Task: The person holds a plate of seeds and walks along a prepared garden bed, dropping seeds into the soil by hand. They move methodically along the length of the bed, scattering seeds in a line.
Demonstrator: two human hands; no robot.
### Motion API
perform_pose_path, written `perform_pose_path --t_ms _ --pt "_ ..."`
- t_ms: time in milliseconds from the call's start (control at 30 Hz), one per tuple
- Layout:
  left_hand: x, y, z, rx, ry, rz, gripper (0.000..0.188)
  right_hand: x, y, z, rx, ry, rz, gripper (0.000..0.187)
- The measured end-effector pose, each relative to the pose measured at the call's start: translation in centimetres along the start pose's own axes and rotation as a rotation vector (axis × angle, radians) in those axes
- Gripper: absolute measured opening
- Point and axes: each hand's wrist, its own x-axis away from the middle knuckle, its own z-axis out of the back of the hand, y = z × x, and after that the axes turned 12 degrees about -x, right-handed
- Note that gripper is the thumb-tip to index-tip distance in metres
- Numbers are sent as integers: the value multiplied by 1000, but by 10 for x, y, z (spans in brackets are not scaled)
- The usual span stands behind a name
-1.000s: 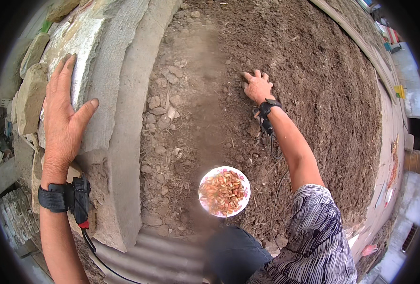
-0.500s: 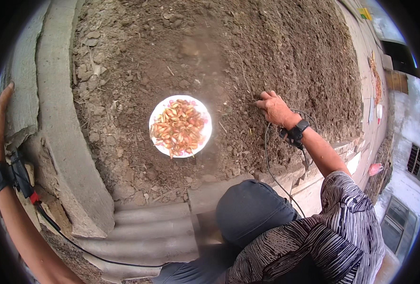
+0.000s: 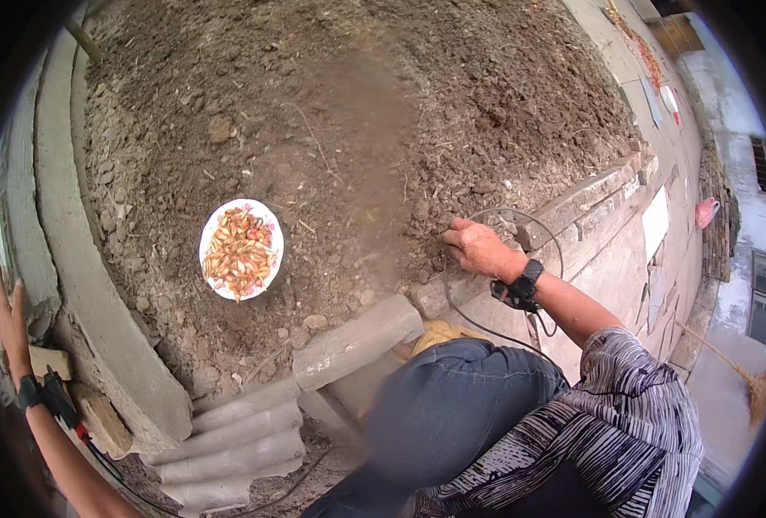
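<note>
The right hand (image 3: 485,249) had shifted farther from the plate (image 3: 272,276) of bulbs (image 3: 240,253) on soil (image 3: 167,129); whether its bent fingers gripped anything was unclear. The left hand (image 3: 8,326) lay spread by a slab (image 3: 33,250).

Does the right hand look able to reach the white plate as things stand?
Probably yes: between the right hand and the white plate I see only low, lumpy soil, nothing standing up. The cable looped near the hand might drag, though.
</note>
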Motion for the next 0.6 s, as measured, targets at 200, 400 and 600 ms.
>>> perform_pose_path --t_ms 200,400,600 --pt "56 185 110 299 -27 42 55 -71 9 5 76 319 -98 29" --pt "103 323 126 743 -582 202 47 -62 40 30 128 -20 -261 29" --pt "168 400 34 1325 -836 992 14 11 22 63 -54 221 40 23"
